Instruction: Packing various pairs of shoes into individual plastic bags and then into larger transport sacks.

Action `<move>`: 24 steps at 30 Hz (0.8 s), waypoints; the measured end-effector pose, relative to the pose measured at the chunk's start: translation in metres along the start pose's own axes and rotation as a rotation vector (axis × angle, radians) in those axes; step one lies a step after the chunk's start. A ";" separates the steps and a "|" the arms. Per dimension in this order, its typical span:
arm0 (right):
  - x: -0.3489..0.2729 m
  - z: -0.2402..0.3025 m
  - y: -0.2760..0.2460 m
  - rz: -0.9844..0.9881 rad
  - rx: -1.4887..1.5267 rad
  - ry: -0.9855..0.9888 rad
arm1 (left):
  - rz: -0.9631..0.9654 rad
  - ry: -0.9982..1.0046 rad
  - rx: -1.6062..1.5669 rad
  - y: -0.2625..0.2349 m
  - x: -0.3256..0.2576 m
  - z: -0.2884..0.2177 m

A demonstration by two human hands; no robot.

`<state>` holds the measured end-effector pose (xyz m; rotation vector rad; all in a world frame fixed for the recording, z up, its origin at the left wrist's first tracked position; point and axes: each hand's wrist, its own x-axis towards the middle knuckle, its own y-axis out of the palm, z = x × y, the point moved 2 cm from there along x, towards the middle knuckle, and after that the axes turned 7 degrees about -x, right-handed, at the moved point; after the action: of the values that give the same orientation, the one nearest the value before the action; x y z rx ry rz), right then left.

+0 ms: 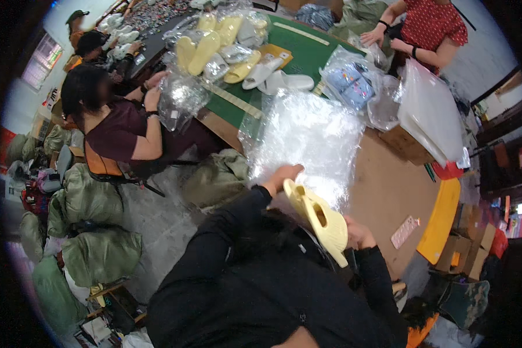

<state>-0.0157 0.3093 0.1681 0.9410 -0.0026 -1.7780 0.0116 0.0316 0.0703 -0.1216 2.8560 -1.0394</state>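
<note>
A pair of pale yellow slide slippers (329, 227) is held tilted in front of my chest, one partly behind the other. My right hand (361, 233) grips them from the right side, its fingers partly hidden behind the slippers. At their upper end, my left hand (283, 176) rests by the near edge of a pile of clear plastic bags (310, 130). The left fingers are bent together; what lies between them is hidden. The shiny bags lie flat on the table just beyond both hands.
Yellow and white slippers (204, 52), some bagged, lie on the green tabletop (298, 43). Bagged blue slippers (354, 84) sit beyond the bags, near a box with white sheets (429, 110). A pink patterned phone-like object (405, 231) lies right. Co-workers (119, 119) sit left and far right.
</note>
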 end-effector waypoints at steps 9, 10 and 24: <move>0.011 0.007 -0.013 -0.098 -0.332 -0.069 | -0.019 0.258 -0.133 -0.008 -0.018 -0.006; 0.011 0.011 -0.006 -0.180 -0.354 -0.055 | -0.075 0.281 0.097 -0.009 -0.022 -0.012; 0.026 0.002 0.002 -0.287 -0.518 -0.174 | -0.512 0.173 -0.110 -0.026 -0.016 -0.046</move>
<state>-0.0185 0.2870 0.1547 0.4250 0.4806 -1.9811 0.0228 0.0430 0.1226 -0.8481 3.1191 -0.9996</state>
